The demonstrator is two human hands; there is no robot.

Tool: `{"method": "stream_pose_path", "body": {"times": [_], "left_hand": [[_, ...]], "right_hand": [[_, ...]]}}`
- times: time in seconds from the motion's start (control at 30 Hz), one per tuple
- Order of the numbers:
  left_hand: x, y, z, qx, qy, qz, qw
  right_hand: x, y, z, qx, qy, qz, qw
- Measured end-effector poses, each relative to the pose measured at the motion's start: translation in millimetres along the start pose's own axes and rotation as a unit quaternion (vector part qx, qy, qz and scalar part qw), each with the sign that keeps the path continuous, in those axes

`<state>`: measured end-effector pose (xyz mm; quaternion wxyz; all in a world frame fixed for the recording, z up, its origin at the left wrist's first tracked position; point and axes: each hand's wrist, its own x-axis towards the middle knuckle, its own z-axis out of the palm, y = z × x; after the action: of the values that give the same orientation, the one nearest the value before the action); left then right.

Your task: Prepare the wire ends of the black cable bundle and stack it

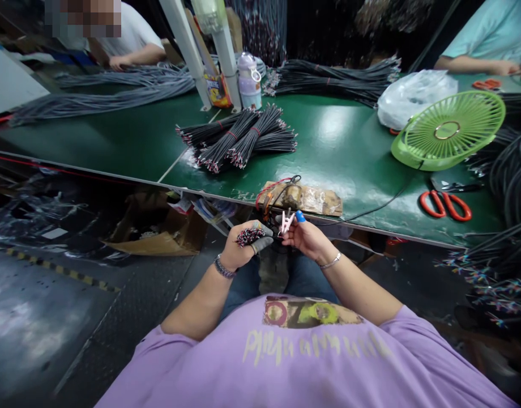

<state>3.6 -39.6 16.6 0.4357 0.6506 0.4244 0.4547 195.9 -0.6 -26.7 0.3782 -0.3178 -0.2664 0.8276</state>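
My left hand (241,245), with grey coverings on some fingers, is closed round a bundle of thin black cables (249,237); their red and white wire ends face me. Close by on the right is my right hand (307,238), its fingers curled and a blue cover on one fingertip. A pale pink clip (287,222) shows at its fingertips; whether the hand grips it or a cable behind it is hard to make out. Just beyond both hands, a small motor-like device (291,196) is fixed on a wooden board (328,202) at the table edge.
Tied black cable bundles (247,136) lie on the green table (341,130). To the right are red-handled scissors (445,205), a green fan (449,131) and a white plastic bag (413,99). A bottle (249,82) stands behind. Two people sit across. A cardboard box (158,241) is below left.
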Motion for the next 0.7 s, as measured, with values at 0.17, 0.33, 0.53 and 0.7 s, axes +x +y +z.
{"method": "stream_pose_path", "body": {"times": [0.17, 0.33, 0.53, 0.7], "left_hand": [[1, -4, 8.6, -0.035, 0.034, -0.028, 0.998], [0, -8, 16.3, -0.042, 0.038, -0.038, 0.998], [2, -9, 20.9, -0.042, 0.042, -0.054, 0.997], [1, -12, 20.2, -0.056, 0.039, -0.063, 0.996]], "right_hand": [[6, 4, 11, 0.036, 0.027, -0.010, 0.999], [8, 8, 20, 0.079, 0.081, -0.035, 0.993], [9, 9, 21, 0.086, 0.090, -0.047, 0.991], [7, 12, 17, 0.093, 0.046, -0.019, 0.994]]}}
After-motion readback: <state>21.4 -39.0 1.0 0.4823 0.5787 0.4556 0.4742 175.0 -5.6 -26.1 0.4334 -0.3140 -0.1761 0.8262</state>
